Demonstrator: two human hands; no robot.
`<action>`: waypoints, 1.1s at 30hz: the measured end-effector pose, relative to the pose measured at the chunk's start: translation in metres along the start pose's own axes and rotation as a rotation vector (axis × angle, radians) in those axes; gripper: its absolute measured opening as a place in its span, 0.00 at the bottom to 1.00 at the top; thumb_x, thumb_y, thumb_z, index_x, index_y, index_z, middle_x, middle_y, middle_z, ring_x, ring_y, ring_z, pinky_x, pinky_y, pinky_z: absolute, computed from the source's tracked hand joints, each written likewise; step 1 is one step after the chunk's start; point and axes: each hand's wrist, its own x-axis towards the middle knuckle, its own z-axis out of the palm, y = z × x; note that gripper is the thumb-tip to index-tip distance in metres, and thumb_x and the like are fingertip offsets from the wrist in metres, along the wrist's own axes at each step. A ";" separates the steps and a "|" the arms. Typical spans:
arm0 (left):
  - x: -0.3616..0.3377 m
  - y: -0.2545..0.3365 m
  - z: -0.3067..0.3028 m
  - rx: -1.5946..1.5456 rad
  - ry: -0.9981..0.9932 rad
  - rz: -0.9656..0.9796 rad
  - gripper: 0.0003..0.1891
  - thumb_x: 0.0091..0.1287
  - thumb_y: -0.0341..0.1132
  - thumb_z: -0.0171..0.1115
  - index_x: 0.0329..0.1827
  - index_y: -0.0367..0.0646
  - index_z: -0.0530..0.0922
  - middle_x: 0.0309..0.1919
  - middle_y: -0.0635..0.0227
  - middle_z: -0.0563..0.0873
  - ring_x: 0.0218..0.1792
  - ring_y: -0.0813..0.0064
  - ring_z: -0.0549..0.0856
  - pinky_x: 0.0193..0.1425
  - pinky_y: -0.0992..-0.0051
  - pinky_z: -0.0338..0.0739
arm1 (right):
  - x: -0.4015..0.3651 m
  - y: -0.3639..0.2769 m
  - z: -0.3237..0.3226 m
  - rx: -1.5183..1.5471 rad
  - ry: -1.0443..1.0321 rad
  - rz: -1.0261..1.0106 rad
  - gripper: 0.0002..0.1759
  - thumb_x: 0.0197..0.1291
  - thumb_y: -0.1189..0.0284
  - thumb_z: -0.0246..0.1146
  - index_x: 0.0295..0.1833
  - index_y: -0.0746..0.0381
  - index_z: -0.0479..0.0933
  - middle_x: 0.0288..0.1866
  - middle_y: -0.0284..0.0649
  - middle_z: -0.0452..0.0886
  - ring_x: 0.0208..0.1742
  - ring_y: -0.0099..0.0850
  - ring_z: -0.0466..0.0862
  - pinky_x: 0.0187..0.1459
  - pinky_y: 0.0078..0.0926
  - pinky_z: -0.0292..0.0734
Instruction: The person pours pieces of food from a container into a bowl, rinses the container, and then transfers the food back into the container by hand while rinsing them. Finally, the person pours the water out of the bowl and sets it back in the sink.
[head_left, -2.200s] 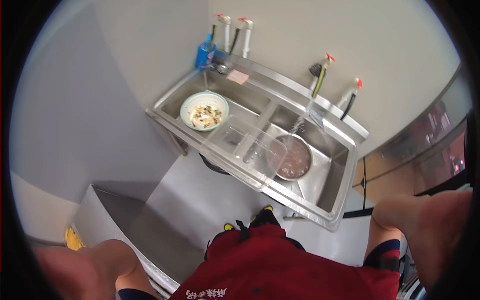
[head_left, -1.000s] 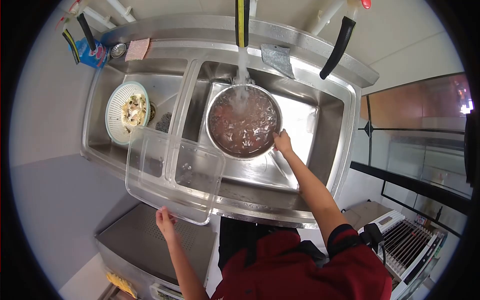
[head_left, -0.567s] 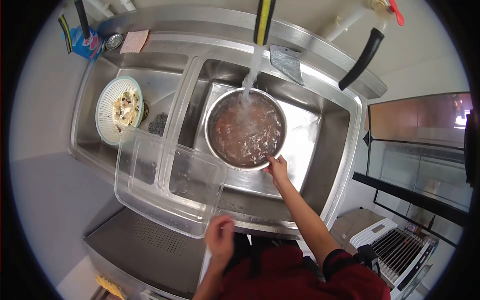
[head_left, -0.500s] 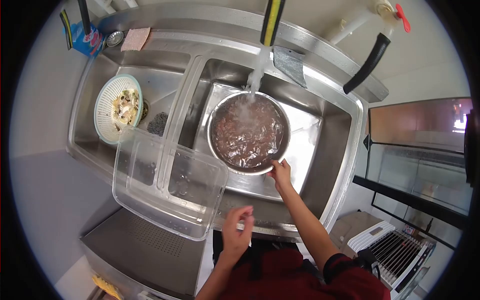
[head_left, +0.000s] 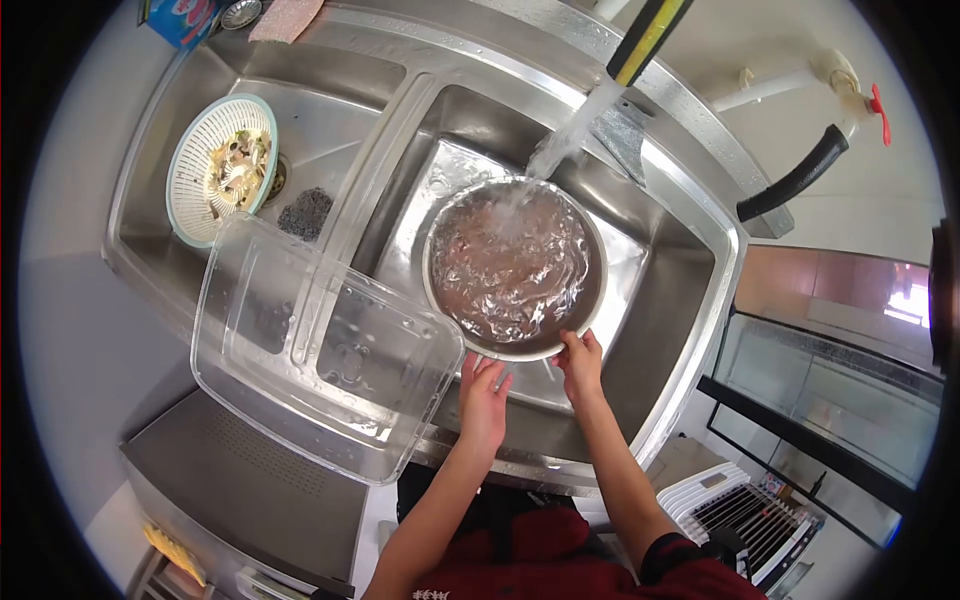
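A round metal basin (head_left: pixel 601 268) stands in the right sink bowl, full of water over reddish-brown contents. My right hand (head_left: pixel 582 372) pinches its near right rim, thumb on top and fingers underneath. My left hand (head_left: pixel 484 408) is open, fingertips right by the near left rim. Water (head_left: pixel 570 138) runs from a black-and-yellow hose (head_left: pixel 648 42) into the far side of the basin. Left of my left hand, a clear plastic tub (head_left: pixel 300 420) rests across the divider and front edge of the sink.
In the left sink bowl are a pale colander (head_left: pixel 187 180) holding food scraps and a dark scouring pad (head_left: pixel 306 213). A grey cleaver-shaped blade (head_left: pixel 622 140) leans on the back ledge. A black hose (head_left: pixel 795 180) hangs at right. A pink cloth (head_left: pixel 284 18) lies at the back left.
My left hand has moved forward from the sink's front edge to the basin's near rim. My right hand keeps its grip on the rim. The whole view has shifted.
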 end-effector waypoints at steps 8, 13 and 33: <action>0.003 -0.001 -0.004 0.028 -0.001 0.008 0.27 0.56 0.28 0.54 0.59 0.45 0.56 0.49 0.66 0.69 0.51 0.78 0.68 0.55 0.72 0.61 | -0.014 0.002 0.006 0.014 -0.016 0.013 0.06 0.53 0.76 0.53 0.38 0.62 0.68 0.26 0.34 0.74 0.19 0.20 0.72 0.19 0.17 0.69; 0.008 -0.006 -0.007 -0.024 0.039 -0.028 0.26 0.56 0.28 0.55 0.57 0.43 0.57 0.46 0.66 0.70 0.48 0.74 0.70 0.53 0.71 0.64 | -0.013 0.006 0.002 0.025 -0.010 0.022 0.07 0.53 0.76 0.54 0.39 0.62 0.68 0.26 0.34 0.74 0.18 0.21 0.72 0.18 0.17 0.70; -0.004 0.005 0.006 -0.046 -0.013 -0.015 0.28 0.56 0.28 0.53 0.59 0.41 0.54 0.50 0.62 0.66 0.51 0.69 0.68 0.54 0.64 0.66 | -0.019 -0.006 0.006 0.017 -0.059 -0.013 0.08 0.53 0.76 0.54 0.39 0.64 0.68 0.27 0.36 0.75 0.19 0.22 0.74 0.18 0.16 0.70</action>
